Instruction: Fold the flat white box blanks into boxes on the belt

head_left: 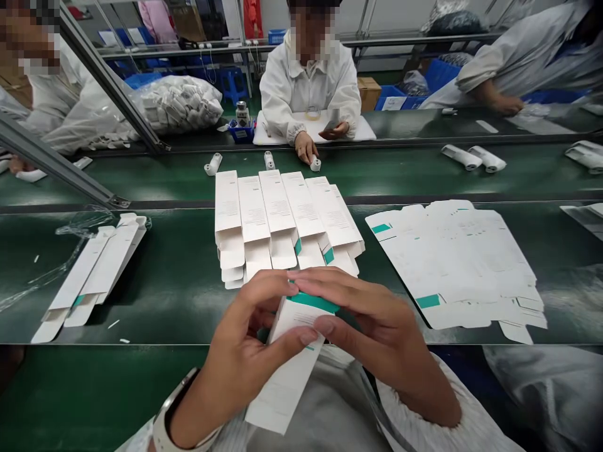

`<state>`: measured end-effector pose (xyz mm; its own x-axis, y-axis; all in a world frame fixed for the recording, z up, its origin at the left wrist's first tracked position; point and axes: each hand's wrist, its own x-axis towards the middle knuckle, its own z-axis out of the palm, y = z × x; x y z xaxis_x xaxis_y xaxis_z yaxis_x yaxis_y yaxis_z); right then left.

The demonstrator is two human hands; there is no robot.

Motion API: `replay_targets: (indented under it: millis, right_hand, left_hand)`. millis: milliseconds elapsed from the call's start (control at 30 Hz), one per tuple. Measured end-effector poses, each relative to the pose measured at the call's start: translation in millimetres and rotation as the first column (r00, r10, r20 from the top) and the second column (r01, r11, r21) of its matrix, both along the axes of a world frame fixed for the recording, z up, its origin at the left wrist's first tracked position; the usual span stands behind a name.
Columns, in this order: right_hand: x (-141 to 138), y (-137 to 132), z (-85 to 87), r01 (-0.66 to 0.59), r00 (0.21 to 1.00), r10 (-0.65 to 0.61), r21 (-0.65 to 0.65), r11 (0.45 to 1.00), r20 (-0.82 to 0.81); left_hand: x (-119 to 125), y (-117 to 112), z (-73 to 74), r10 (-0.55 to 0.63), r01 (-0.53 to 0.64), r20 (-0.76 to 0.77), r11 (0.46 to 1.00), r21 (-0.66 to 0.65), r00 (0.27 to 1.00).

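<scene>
A long white box (pixel 282 386) with a teal end is held between both hands, tilted over my lap. My left hand (pixel 257 333) grips it along its left side, thumb on the printed face and fingers at the top end. My right hand (pixel 372 326) wraps the other side, its fingers across the teal end and its thumb on the front. Just beyond my hands, several folded white boxes (pixel 277 213) lie side by side with open flaps toward me. To the right rests a stack of flat white box blanks (pixel 456 257) with teal patches.
Two open-ended white boxes (pixel 98 267) and clear plastic film (pixel 51 276) lie at the left. Beyond, a green belt (pixel 391 176) carries white cylindrical devices (pixel 464 157). A co-worker (pixel 308 81) sits opposite, one hand at a device. A slanted metal post (pixel 103 75) stands left.
</scene>
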<state>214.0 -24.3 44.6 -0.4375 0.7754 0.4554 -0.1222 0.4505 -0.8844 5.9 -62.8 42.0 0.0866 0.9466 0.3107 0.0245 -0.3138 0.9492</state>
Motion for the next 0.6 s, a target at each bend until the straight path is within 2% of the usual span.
replay_targets:
  millis: [200,333,400,600]
  right_hand:
    - [-4.6,-3.8,2.8,0.041,0.999,-0.043,-0.044,0.998,-0.028]
    - [-9.1,-6.3,6.0,0.169,0.984,-0.175,-0.155,0.973,-0.020]
    - [-10.3,-6.3,6.3,0.211,0.976,-0.216,-0.167,0.963,-0.012]
    - [-7.3,-5.3,7.0,0.101,0.994,-0.103,-0.053,0.993,-0.046]
  left_hand:
    - [-3.4,-0.1,-5.9,-0.060,0.059,0.013,0.997,0.046,0.998]
    - [-4.6,-1.6,-9.2,-0.053,0.053,0.003,0.998,0.035,0.999]
    - [-4.4,-1.6,-10.0,-0.044,0.044,0.004,0.999,0.021,0.999]
    - [-2.2,-1.2,-5.9,-0.074,0.073,0.024,0.997,0.039,0.997]
